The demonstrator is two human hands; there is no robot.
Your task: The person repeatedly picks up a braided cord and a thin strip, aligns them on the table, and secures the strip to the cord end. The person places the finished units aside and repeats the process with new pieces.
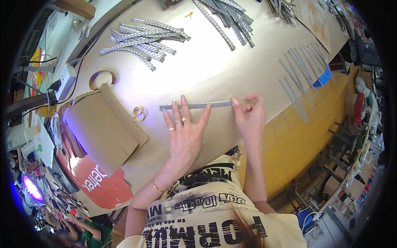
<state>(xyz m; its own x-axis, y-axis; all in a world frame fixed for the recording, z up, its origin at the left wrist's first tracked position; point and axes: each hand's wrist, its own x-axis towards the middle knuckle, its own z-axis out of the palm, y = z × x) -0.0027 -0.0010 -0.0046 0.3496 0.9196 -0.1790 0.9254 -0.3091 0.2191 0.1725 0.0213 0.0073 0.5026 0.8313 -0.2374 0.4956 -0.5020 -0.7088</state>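
Note:
A narrow grey strip with a braided pale edge [220,104] lies across the brown-covered table in front of me. My left hand [185,131] rests flat over its left part, fingers spread and tips pressing on it. At the strip's right end, my right hand [250,117] is closed in a pinch between thumb and fingers. Beyond my hands lie two groups of silver braided straps, one at the left [144,40] and one farther right [229,20]. Several thin grey strips [295,66] lie at the table's right edge, some hanging over it.
Left of my hands is a stack of brown panels [107,124], with a small tan coil [139,114] and a tape roll [103,78] beside it. A red curved surface [97,186] sits at the near left. Yellow floor [285,149] shows past the right edge.

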